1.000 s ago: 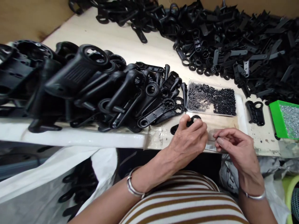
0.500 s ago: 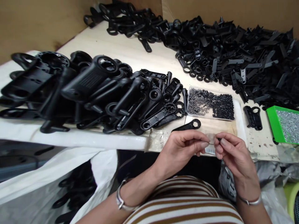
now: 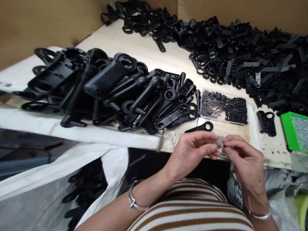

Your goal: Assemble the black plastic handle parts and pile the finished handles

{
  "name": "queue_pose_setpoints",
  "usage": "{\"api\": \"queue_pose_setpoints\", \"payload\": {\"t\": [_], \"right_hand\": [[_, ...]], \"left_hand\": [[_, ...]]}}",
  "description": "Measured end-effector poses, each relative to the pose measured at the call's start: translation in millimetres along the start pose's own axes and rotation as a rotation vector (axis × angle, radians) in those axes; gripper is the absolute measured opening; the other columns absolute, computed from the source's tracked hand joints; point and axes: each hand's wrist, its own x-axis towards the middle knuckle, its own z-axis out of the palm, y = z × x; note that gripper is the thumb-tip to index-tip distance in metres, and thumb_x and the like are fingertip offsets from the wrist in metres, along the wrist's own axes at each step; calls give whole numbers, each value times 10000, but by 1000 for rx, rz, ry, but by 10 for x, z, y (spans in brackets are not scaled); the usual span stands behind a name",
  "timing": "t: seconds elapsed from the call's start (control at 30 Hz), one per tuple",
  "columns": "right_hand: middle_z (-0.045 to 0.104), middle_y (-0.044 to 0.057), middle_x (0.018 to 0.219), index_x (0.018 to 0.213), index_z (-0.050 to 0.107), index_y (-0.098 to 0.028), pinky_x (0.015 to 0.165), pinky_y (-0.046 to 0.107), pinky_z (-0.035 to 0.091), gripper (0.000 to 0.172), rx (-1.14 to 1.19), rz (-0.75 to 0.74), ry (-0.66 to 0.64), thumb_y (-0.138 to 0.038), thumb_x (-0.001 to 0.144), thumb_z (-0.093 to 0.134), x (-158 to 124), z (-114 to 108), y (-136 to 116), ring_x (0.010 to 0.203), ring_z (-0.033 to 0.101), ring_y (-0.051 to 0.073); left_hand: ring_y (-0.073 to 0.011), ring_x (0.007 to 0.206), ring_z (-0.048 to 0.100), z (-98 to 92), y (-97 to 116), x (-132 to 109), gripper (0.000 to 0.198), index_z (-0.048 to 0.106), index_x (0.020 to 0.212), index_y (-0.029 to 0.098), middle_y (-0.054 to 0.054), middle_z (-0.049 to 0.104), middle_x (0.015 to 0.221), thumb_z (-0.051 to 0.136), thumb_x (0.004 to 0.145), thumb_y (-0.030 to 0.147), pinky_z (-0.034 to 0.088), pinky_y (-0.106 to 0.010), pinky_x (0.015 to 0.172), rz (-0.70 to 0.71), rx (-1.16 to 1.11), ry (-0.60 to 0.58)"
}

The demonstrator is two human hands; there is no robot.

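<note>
My left hand point(image 3: 196, 149) pinches a tiny part at its fingertips, too small to name; it looks like a bit of metal. Right beside it, my right hand point(image 3: 243, 155) is closed on a small black piece point(image 3: 224, 146) between thumb and forefinger. The fingertips of both hands almost meet above the table's front edge. Just behind my left hand lies a flat black arm with a toothed ring point(image 3: 201, 127). Beyond the hands sits a clear plastic tray point(image 3: 223, 121), with small metal parts in its left half and small black pieces in its right half.
A heap of black plastic housings point(image 3: 108, 80) covers the table's left side. Another large pile of black parts point(image 3: 240, 51) fills the back right. A black bracket point(image 3: 267, 123) lies near a green bin point(image 3: 287, 133) of metal pins. A white sack point(image 3: 113, 163) hangs below the edge.
My hands have drawn closer together at the fingertips, and my right hand has turned with its fingers over the small piece. The view has shifted a little to the left.
</note>
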Motion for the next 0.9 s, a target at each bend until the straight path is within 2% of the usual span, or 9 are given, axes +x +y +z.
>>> {"api": "queue_pose_setpoints", "payload": {"t": [0.2, 0.5, 0.7, 0.9], "right_hand": [[694, 9, 979, 888, 750, -300, 652, 188, 571, 177, -22, -36, -66, -141, 835, 694, 40, 20, -4, 845, 676, 123], [687, -10, 947, 889, 728, -285, 739, 193, 569, 166, -176, -146, -139, -130, 849, 683, 40, -1, -53, 890, 661, 112], [724, -25, 863, 895, 700, -246, 718, 169, 565, 156, -399, -253, -19, -102, 837, 692, 9, 33, -111, 784, 680, 93], [730, 8, 830, 899, 664, -192, 724, 220, 579, 141, -588, -420, -32, -61, 852, 640, -24, 80, -191, 715, 685, 112]], "left_hand": [[-104, 614, 691, -12, -21, -11, 239, 715, 867, 124, -6, 733, 674, 829, 675, 206, 563, -175, 600, -15, -22, -33], [-105, 622, 704, -39, -41, 4, 192, 728, 865, 119, -6, 742, 687, 803, 689, 139, 572, -173, 615, -28, -14, -38], [-93, 614, 703, -20, -61, 3, 165, 727, 845, 128, 13, 745, 695, 769, 691, 87, 585, -162, 613, 45, 4, -17], [-107, 636, 712, -32, -107, -25, 132, 729, 843, 140, 12, 754, 721, 714, 724, 83, 614, -197, 652, 186, 209, 23]]}}
